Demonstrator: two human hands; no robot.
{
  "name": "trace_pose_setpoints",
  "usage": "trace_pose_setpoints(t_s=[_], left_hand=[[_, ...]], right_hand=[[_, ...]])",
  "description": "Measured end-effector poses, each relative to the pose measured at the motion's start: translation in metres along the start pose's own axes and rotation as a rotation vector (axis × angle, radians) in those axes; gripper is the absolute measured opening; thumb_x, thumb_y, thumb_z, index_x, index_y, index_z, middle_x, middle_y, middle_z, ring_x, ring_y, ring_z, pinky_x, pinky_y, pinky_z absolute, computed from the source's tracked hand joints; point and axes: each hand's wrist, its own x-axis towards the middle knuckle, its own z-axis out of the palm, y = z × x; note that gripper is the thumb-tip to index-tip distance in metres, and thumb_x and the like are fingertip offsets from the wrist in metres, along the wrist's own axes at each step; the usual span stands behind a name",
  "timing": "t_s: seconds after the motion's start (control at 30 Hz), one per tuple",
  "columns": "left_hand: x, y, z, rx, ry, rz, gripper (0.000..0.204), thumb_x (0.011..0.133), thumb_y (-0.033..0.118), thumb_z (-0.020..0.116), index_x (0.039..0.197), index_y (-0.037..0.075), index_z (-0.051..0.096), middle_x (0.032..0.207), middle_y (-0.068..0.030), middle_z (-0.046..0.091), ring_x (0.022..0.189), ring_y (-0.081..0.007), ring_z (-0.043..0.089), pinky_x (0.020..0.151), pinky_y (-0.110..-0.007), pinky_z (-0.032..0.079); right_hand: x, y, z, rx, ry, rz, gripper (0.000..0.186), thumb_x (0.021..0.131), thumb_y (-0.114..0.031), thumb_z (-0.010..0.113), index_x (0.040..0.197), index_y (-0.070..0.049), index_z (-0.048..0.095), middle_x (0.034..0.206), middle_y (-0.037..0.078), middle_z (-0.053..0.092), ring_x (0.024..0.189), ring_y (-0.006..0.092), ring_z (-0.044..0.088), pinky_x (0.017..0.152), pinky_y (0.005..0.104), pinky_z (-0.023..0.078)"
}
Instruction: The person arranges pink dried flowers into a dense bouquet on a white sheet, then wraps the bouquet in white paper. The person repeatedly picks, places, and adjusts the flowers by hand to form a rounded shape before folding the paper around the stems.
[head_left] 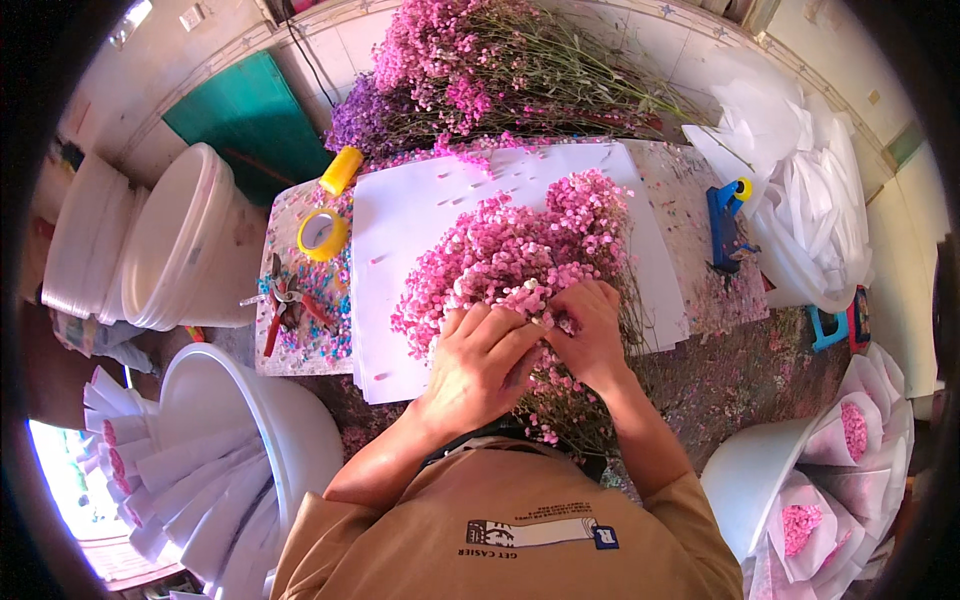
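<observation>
We curl our left hand [482,362] over pink baby's-breath [500,245]; whether it grips, we cannot tell. Our right hand [592,338] pinches some too, above white paper [400,225].

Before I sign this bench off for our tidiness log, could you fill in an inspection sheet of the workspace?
Surface: table flecked with coloured bits; white paper sheets on it carry a few pink petals.
Job's things: pink flowers bunched over the paper.
Clutter: red-handled pruners, yellow tape roll and yellow cylinder at the table's left; blue tape dispenser at its right.
Grip: left hand and right hand both at the pink flowers, fingers curled; what they pinch is hidden.
Cables: dark cable against the wall, upper left.
Surroundings: flower pile behind the paper; white tubs and green board to the left; wrapped bouquets at both lower sides.
</observation>
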Motion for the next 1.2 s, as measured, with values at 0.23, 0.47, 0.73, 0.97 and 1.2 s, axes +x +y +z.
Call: trace_pose_setpoints(t_s=[0.23, 0.47, 0.73, 0.97, 1.2], left_hand=[[0.018, 0.008, 0.021, 0.198, -0.106, -0.169, 0.030, 0.076, 0.016, 0.081, 0.103, 0.010, 0.070, 0.099, -0.0071, 0.055, 0.096, -0.0286, 0.055, 0.080, -0.043, 0.041], [0.018, 0.010, 0.026, 0.296, -0.092, -0.212, 0.024, 0.071, 0.017, 0.081, 0.090, 0.009, 0.069, 0.098, -0.0073, 0.053, 0.097, -0.0287, 0.055, 0.080, -0.044, 0.040], [0.003, 0.014, 0.022, 0.282, 0.006, -0.148, 0.019, 0.072, 0.011, 0.077, 0.088, 0.008, 0.067, 0.093, -0.0059, 0.057, 0.087, -0.0267, 0.057, 0.081, -0.041, 0.041], [-0.003, -0.016, -0.010, -0.798, 0.197, -0.453, 0.010, 0.087, 0.001, 0.059, 0.097, 0.001, 0.058, 0.102, -0.0126, 0.062, 0.090, -0.0199, 0.061, 0.072, -0.032, 0.051], [0.032, -0.049, -0.021, -0.863, -0.134, -0.692, 0.026, 0.096, 0.001, 0.047, 0.117, 0.000, 0.063, 0.088, -0.0060, 0.064, 0.075, -0.0121, 0.057, 0.067, -0.027, 0.048]], right_hand=[[-0.005, -0.006, 0.004, -0.017, 0.011, -0.028, 0.025, 0.073, -0.012, 0.078, 0.095, -0.012, 0.065, 0.091, 0.005, 0.063, 0.097, 0.0274, 0.061, 0.099, 0.0478, 0.036], [-0.004, -0.005, 0.009, -0.140, 0.065, -0.126, 0.018, 0.077, -0.011, 0.074, 0.092, -0.013, 0.064, 0.088, 0.005, 0.060, 0.097, 0.0272, 0.060, 0.102, 0.0488, 0.035], [-0.003, 0.000, 0.004, -0.131, 0.100, -0.127, 0.015, 0.080, -0.013, 0.077, 0.094, -0.013, 0.070, 0.088, 0.004, 0.061, 0.095, 0.0253, 0.060, 0.101, 0.0476, 0.036], [0.004, 0.000, -0.003, -0.090, 0.119, -0.157, 0.020, 0.075, -0.010, 0.081, 0.093, -0.010, 0.071, 0.095, 0.004, 0.065, 0.096, 0.0270, 0.061, 0.098, 0.0468, 0.038], [-0.001, 0.002, 0.004, -0.037, 0.071, -0.246, 0.023, 0.075, -0.004, 0.079, 0.096, -0.010, 0.071, 0.098, 0.002, 0.069, 0.096, 0.0219, 0.066, 0.110, 0.0509, 0.035]])
